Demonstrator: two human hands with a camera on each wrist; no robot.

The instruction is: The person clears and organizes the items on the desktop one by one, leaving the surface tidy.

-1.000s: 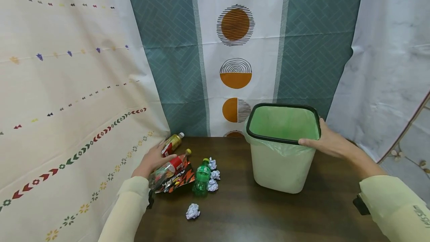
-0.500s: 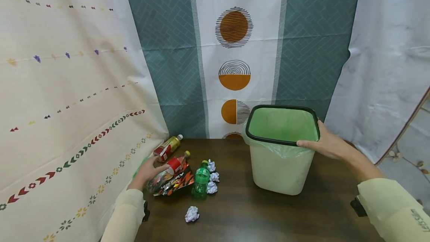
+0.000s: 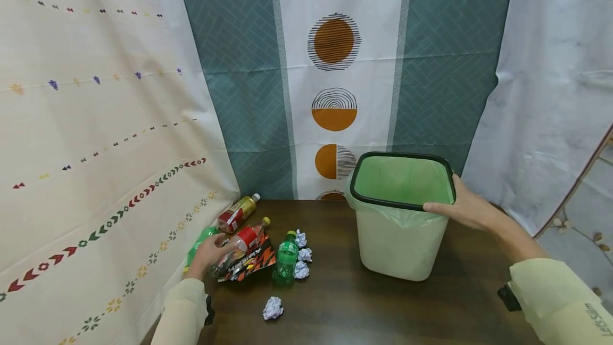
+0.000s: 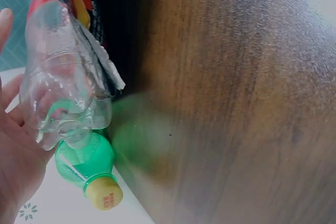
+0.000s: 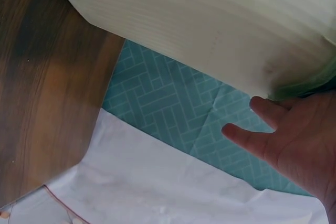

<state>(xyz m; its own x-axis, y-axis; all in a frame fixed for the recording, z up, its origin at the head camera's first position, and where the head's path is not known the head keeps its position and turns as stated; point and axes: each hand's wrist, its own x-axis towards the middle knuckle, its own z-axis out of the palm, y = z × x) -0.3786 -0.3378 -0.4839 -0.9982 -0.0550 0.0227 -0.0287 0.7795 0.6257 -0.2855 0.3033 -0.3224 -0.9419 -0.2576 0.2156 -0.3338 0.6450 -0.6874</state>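
Note:
My left hand (image 3: 209, 253) reaches in beside a clear plastic bottle (image 4: 55, 72) with a red label, which lies on a black-and-orange snack wrapper (image 3: 254, 261). Its fingers look loose and partly show behind the clear plastic; the thumb stands apart from the bottle. Under and beyond that hand lies a green bottle (image 4: 86, 158) with a yellow cap. On the right, my right hand (image 3: 471, 207) grips the black-rimmed corner of a pale trash bin (image 3: 399, 246) lined with a green bag. In the right wrist view, some of its fingers (image 5: 244, 135) extend past the bin's wall.
A bottle with a red-and-yellow label (image 3: 238, 213) lies at the back left. Another green bottle (image 3: 286, 257) lies beside several crumpled paper balls (image 3: 301, 269). One paper ball (image 3: 273, 307) sits nearer the front of the brown table (image 3: 345, 307). Cloths hang behind and at the sides.
My left hand has moved back toward the near left, away from the red-and-yellow-labelled bottle, uncovering it and the green bottle at the left edge. My right hand keeps its place on the bin.

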